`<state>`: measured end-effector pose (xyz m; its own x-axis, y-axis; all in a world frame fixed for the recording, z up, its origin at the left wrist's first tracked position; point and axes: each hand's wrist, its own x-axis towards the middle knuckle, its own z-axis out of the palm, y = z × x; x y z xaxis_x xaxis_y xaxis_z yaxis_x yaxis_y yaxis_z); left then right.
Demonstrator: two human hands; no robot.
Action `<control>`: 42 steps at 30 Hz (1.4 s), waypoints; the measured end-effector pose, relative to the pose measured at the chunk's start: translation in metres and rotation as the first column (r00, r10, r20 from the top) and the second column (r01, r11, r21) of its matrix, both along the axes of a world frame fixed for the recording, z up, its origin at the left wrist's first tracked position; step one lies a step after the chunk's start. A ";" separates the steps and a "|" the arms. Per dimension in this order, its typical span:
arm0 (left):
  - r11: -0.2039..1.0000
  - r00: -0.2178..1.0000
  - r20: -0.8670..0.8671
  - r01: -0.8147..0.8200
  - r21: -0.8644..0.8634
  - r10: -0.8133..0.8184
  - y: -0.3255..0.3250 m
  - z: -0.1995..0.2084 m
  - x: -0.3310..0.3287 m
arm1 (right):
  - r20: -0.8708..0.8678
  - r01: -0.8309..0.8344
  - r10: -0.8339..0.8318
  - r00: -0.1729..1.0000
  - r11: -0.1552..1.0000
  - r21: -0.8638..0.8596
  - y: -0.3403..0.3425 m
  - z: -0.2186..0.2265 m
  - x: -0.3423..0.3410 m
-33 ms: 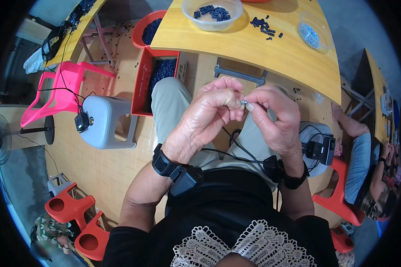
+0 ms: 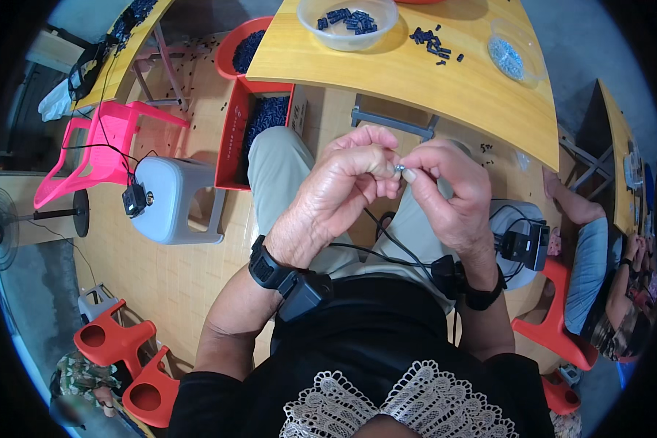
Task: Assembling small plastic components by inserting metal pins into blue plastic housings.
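Head view: left hand [image 2: 354,171] and right hand [image 2: 452,193] pinch one tiny silvery piece [image 2: 399,168] above thin black cables [image 2: 420,263]. Ahead, a yellow wooden table [image 2: 416,87] bears a round translucent plastic bowl [image 2: 347,42] of black cylinders [image 2: 361,27].

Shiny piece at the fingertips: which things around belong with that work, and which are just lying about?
Likely belong:
shiny piece, between left hand and right hand
loose black parts
clear bowl of dark parts
silvery bits

Probably just about:
pink chair
grey stool
fan
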<state>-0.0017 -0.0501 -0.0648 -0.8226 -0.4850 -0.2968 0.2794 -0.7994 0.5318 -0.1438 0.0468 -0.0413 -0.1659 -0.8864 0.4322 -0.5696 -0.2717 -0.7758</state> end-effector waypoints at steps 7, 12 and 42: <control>0.999 1.000 -0.008 0.013 -0.037 -0.013 -0.001 -0.002 0.001 | 0.074 0.029 -0.033 0.997 0.998 0.055 0.001 -0.005 0.003; 1.000 1.000 0.001 0.000 -0.030 0.000 -0.002 -0.002 0.002 | 0.093 0.034 -0.038 0.995 0.999 0.042 0.000 -0.002 0.006; 0.957 0.980 0.084 -0.153 -0.246 0.178 0.008 0.010 -0.006 | 0.116 0.115 -0.120 0.986 0.992 0.047 -0.001 -0.005 0.005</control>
